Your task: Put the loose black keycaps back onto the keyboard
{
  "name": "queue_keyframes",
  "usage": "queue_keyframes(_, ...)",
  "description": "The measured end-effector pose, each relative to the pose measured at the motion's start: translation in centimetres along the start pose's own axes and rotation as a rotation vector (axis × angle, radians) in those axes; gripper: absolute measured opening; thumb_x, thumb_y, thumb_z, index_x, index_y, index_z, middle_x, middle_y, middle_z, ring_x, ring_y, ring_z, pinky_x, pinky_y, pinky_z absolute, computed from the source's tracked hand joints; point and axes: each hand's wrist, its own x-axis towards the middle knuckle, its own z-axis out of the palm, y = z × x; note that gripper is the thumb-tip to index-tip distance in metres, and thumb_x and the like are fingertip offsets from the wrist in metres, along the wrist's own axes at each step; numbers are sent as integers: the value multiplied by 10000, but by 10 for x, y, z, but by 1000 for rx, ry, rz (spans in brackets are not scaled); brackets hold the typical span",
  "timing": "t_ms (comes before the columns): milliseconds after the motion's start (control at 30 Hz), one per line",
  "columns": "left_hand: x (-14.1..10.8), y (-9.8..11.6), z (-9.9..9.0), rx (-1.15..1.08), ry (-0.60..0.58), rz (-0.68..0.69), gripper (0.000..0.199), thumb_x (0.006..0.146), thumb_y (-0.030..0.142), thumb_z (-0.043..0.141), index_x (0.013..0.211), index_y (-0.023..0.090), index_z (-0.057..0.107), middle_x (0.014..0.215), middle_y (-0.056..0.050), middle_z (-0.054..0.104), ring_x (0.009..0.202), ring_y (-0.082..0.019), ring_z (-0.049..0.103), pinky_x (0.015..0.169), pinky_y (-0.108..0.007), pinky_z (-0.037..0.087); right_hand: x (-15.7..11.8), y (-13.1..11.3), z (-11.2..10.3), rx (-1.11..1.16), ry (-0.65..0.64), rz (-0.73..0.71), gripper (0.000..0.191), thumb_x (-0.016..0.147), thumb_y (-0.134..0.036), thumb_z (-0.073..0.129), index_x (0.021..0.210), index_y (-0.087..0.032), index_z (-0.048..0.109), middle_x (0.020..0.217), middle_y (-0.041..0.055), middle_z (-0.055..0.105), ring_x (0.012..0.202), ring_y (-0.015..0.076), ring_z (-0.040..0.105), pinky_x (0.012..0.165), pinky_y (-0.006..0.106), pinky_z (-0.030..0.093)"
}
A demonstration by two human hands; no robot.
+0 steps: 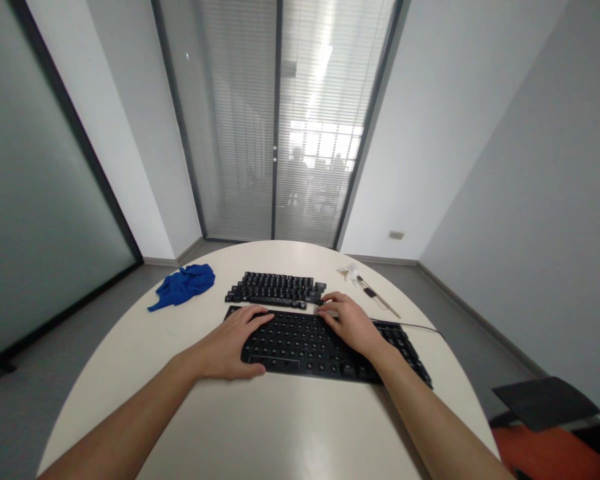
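Observation:
A black keyboard base (pixel 300 343) lies on the round table, its left and middle parts without keycaps and its right end with keycaps on. My left hand (pixel 235 340) rests on its left end, thumb at the front edge and fingers spread on top. My right hand (pixel 349 321) is over the middle of the base, its fingertips near the back edge, beside the right end of the loose keycaps. Whether those fingertips hold a keycap is too small to tell. Behind the base, black keycaps (pixel 275 290) stand in rows.
A crumpled blue cloth (pixel 185 285) lies at the back left of the table (pixel 290 427). A brush (pixel 377 295) and a white tissue (pixel 350 272) are at the back right. A cable (pixel 420 327) runs off the right edge. An orange chair (pixel 555 450) stands at the lower right.

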Motion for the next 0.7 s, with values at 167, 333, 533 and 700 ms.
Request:
queue_keyframes(167, 0, 2, -1, 9, -10, -4, 901, 708, 375, 787, 1493, 247, 366, 1533, -121, 364, 1391, -362, 368, 1172, -523, 328, -6, 0, -17, 136, -4, 13, 187, 840, -132, 585, 813, -217, 749, 1039, 60, 696, 939, 204, 658, 901, 340, 491)
queue_keyframes(333, 0, 2, 0, 16, -6, -5, 903, 707, 379, 787, 1495, 247, 365, 1535, -117, 366, 1388, -366, 375, 1169, -529, 331, -14, -3, -32, 292, -123, 126, 101, 779, -185, 668, 873, -191, 705, 889, 34, 714, 827, 188, 658, 783, 302, 514)
queue_keyframes(533, 0, 1, 1, 43, 3, 12, 874, 727, 381, 777, 1489, 248, 372, 1543, -114, 359, 1394, -356, 371, 1169, -524, 333, -23, -18, -46, 460, -510, 181, 237, 709, -283, 770, 923, -180, 772, 764, 25, 726, 745, 193, 672, 665, 266, 501)
queue_keyframes(700, -1, 0, 3, 62, 8, 24, 802, 790, 421, 739, 1489, 258, 381, 1544, -115, 365, 1395, -356, 373, 1160, -534, 339, -25, -29, -51, 365, -639, 153, 245, 673, -232, 775, 914, -189, 789, 804, 16, 734, 759, 185, 660, 653, 245, 480)
